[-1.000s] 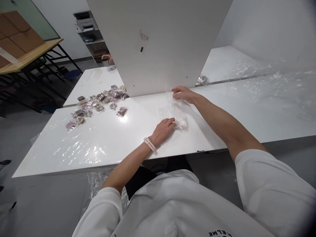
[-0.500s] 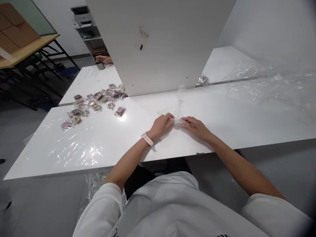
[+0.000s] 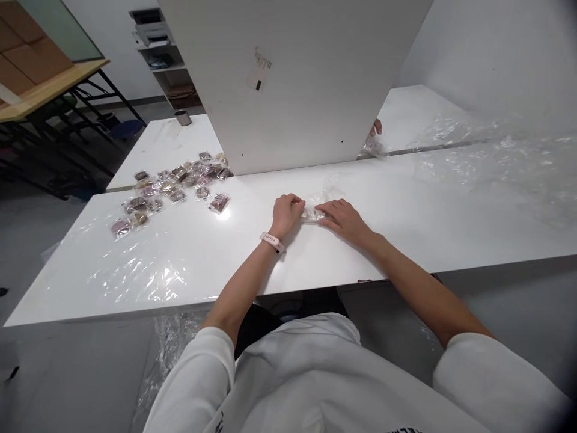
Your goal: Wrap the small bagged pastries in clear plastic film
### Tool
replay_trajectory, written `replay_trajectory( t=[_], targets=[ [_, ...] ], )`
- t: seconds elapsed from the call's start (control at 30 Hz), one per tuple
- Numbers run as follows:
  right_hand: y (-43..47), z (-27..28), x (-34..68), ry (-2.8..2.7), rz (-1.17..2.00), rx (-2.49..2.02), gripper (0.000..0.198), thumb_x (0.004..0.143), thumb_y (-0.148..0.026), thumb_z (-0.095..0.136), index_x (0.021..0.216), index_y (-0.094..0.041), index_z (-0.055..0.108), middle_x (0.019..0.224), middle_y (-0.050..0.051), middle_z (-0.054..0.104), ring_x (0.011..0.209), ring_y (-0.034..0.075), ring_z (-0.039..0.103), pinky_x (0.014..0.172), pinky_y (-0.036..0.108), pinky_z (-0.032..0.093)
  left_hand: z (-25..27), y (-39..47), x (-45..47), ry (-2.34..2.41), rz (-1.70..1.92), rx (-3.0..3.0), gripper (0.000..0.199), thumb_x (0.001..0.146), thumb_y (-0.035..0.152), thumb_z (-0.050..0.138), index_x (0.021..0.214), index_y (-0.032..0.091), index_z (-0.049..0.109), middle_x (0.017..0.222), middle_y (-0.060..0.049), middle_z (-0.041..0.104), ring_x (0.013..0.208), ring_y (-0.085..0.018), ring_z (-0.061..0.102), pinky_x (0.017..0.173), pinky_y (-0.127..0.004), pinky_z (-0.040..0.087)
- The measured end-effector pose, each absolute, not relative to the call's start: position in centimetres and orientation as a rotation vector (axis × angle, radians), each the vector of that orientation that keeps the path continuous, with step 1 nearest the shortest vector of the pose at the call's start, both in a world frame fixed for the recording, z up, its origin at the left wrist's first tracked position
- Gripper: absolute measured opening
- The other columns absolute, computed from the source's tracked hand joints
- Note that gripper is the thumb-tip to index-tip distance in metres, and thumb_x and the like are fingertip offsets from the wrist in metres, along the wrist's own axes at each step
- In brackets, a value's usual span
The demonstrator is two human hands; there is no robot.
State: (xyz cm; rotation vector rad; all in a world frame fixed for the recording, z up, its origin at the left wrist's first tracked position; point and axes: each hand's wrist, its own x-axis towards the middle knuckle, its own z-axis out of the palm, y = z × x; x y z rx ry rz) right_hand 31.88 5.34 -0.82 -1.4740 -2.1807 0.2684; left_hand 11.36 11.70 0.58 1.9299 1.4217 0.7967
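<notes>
A small piece of clear plastic film [image 3: 319,197] lies on the white table [image 3: 252,252], with a thin folded edge toward me. My left hand [image 3: 287,215], wearing a pale wristband [image 3: 273,242], is closed on its left end, fingertips pinching the film. My right hand [image 3: 346,222] rests over the right part with its fingers stretched out flat. Whatever may lie inside the film under the right fingers is too small and shiny to make out.
Several small wrapped packets [image 3: 180,177] are scattered at the left. A white upright panel [image 3: 297,78] stands behind my hands. Loose clear plastic sheeting [image 3: 509,162] covers the right side. Past the panel are another person's hand [image 3: 377,126] and a metal cup [image 3: 183,118].
The film has been laid flatter, and its upright end has dropped. My right hand has spread its fingers and shifted slightly left. The other person's hand moved from the cup to the panel's right.
</notes>
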Motion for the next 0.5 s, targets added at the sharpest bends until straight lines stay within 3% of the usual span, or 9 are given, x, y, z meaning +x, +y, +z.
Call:
replay_trajectory(
  t=[0.13,0.23,0.3,0.4,0.5],
  targets=[
    [7.3,1.6,31.9,-1.982,0.480,-1.784,0.051,0.102,-0.056,0.032,0.105,-0.021,0.068,0.099,0.009,0.072,0.090,0.026,0.063,0.080,0.037,0.045,0.7,10.7,10.3,1.401,1.018,1.739,0.028,0.097,0.036,0.054,0.119,0.021,0.061,0.131,-0.012,0.061,0.121,-0.026,0.054,0.098,-0.040,0.047],
    [9.6,3.1,32.8,-1.911,0.628,-1.963,0.057,0.100,-0.063,0.033,0.079,-0.021,0.065,0.080,0.007,0.068,0.076,0.023,0.061,0.069,0.034,0.042,0.5,10.0,10.0,1.366,1.003,1.703,0.030,0.097,0.034,0.053,0.123,0.022,0.059,0.133,-0.012,0.060,0.121,-0.025,0.055,0.102,-0.041,0.045],
    [11.0,3.1,33.4,-1.945,0.516,-2.020,0.057,0.097,-0.065,0.039,0.073,-0.021,0.065,0.077,0.008,0.066,0.080,0.025,0.060,0.068,0.034,0.042,0.4,9.9,9.9,1.364,0.974,1.683,0.026,0.095,0.029,0.053,0.119,0.021,0.061,0.130,-0.012,0.061,0.122,-0.025,0.055,0.103,-0.041,0.045],
    [11.8,1.5,33.6,-1.905,0.159,-1.934,0.049,0.099,-0.057,0.039,0.096,-0.021,0.073,0.106,0.013,0.069,0.101,0.030,0.059,0.077,0.038,0.047,0.4,10.1,9.9,1.378,0.950,1.654,0.024,0.092,0.021,0.053,0.113,0.020,0.064,0.125,-0.011,0.063,0.121,-0.025,0.054,0.104,-0.041,0.045],
    [11.0,-0.6,33.7,-1.980,0.021,-1.667,0.050,0.106,-0.044,0.025,0.130,-0.027,0.065,0.138,0.010,0.059,0.116,0.026,0.056,0.091,0.040,0.049,0.3,10.4,9.9,1.402,0.953,1.642,0.023,0.090,0.018,0.052,0.110,0.021,0.065,0.119,-0.010,0.064,0.114,-0.025,0.056,0.102,-0.042,0.046]
  ],
)
